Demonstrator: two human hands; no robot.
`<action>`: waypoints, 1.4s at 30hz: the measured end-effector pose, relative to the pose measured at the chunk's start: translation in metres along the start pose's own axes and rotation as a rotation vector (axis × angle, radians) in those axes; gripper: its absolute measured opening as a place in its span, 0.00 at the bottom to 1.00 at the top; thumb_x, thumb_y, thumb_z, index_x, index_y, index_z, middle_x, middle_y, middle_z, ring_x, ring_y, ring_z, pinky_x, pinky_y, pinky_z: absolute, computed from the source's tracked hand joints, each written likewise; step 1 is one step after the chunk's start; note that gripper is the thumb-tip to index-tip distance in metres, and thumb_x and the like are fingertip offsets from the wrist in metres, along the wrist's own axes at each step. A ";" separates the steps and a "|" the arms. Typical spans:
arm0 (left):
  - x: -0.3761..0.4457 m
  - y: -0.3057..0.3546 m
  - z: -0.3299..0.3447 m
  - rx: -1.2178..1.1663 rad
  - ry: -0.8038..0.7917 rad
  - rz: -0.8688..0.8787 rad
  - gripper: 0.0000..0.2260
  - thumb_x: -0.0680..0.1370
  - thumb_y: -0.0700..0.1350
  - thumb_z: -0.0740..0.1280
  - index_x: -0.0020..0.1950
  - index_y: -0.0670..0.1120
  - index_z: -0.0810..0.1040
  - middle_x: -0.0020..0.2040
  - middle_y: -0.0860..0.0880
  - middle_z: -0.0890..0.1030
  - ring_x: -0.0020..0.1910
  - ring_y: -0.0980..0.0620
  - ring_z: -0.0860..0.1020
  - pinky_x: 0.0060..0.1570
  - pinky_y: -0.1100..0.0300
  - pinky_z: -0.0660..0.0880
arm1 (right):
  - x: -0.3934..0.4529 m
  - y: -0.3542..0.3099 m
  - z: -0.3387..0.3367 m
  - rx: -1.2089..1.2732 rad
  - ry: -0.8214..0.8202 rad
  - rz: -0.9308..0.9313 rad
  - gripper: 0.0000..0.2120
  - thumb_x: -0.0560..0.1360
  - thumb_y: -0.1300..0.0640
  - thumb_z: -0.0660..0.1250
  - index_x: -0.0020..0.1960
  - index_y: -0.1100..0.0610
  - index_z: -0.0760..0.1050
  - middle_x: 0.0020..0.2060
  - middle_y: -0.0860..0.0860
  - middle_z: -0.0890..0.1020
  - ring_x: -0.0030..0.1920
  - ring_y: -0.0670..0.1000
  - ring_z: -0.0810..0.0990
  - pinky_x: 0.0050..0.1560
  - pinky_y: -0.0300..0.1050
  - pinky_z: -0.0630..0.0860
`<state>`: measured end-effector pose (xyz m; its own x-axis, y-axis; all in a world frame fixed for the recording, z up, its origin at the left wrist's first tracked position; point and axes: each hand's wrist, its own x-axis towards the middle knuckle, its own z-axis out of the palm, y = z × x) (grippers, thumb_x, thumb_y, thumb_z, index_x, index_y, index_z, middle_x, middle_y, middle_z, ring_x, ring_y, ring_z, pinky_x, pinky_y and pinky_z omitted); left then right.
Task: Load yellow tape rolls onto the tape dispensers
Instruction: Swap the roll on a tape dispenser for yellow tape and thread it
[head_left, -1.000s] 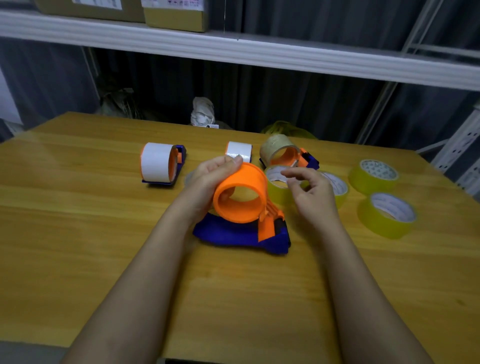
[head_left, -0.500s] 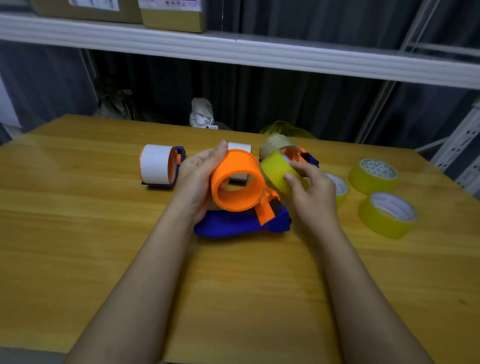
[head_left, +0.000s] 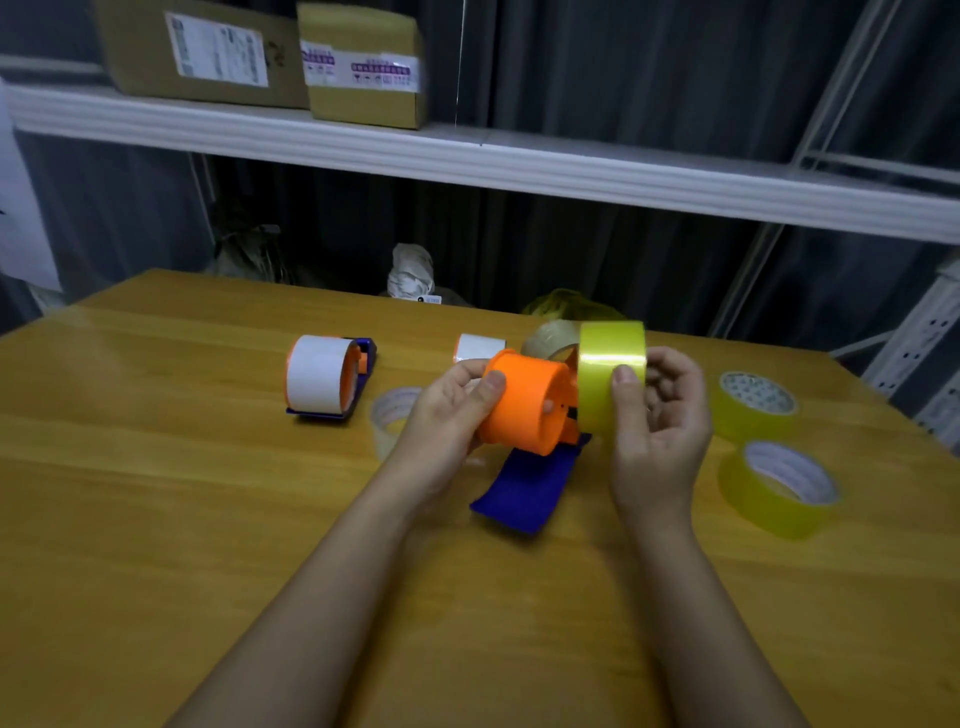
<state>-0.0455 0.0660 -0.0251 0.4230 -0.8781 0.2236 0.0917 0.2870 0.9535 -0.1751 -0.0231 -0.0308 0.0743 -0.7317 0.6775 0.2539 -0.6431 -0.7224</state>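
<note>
Above worktop (head_left: 156, 519): left hand (head_left: 447, 415) grips dispenser's orange drum (head_left: 527, 402), right hand (head_left: 660, 415) pinches yellow tape roll (head_left: 610, 374) just beside drum's right end. Roll bore approx coaxial w/ drum; likely needs sliding leftward onto it.

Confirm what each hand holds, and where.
Left hand grips the dispenser's orange drum; right hand pinches the yellow tape roll by its outer band.

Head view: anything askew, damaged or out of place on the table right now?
Nothing stands out. The left hand grips the orange-drum tape dispenser, the right hand holds a yellow tape roll beside it, and two spare yellow tape rolls lie flat at the right.
</note>
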 end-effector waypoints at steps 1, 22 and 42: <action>0.000 0.000 0.002 0.000 -0.005 -0.009 0.06 0.79 0.45 0.59 0.55 0.49 0.71 0.44 0.51 0.83 0.45 0.57 0.81 0.46 0.61 0.78 | -0.002 0.001 0.002 -0.013 -0.041 0.034 0.08 0.74 0.56 0.65 0.52 0.54 0.71 0.43 0.49 0.75 0.40 0.39 0.74 0.39 0.31 0.71; 0.000 -0.012 0.008 0.029 0.073 -0.028 0.06 0.82 0.47 0.54 0.53 0.52 0.70 0.47 0.50 0.76 0.43 0.54 0.78 0.41 0.58 0.75 | -0.015 0.015 0.016 0.064 -0.165 0.342 0.16 0.70 0.41 0.65 0.51 0.48 0.66 0.54 0.55 0.75 0.52 0.49 0.75 0.47 0.42 0.73; -0.006 -0.012 0.011 0.164 -0.003 0.074 0.13 0.74 0.52 0.62 0.55 0.47 0.73 0.46 0.50 0.80 0.45 0.54 0.79 0.45 0.58 0.76 | -0.022 0.017 0.025 -0.013 -0.372 0.353 0.19 0.72 0.31 0.52 0.60 0.33 0.66 0.66 0.50 0.70 0.65 0.51 0.71 0.66 0.60 0.69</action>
<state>-0.0588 0.0634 -0.0361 0.4207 -0.8580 0.2946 -0.0878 0.2847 0.9546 -0.1487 -0.0125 -0.0546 0.4919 -0.7765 0.3938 0.1396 -0.3761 -0.9160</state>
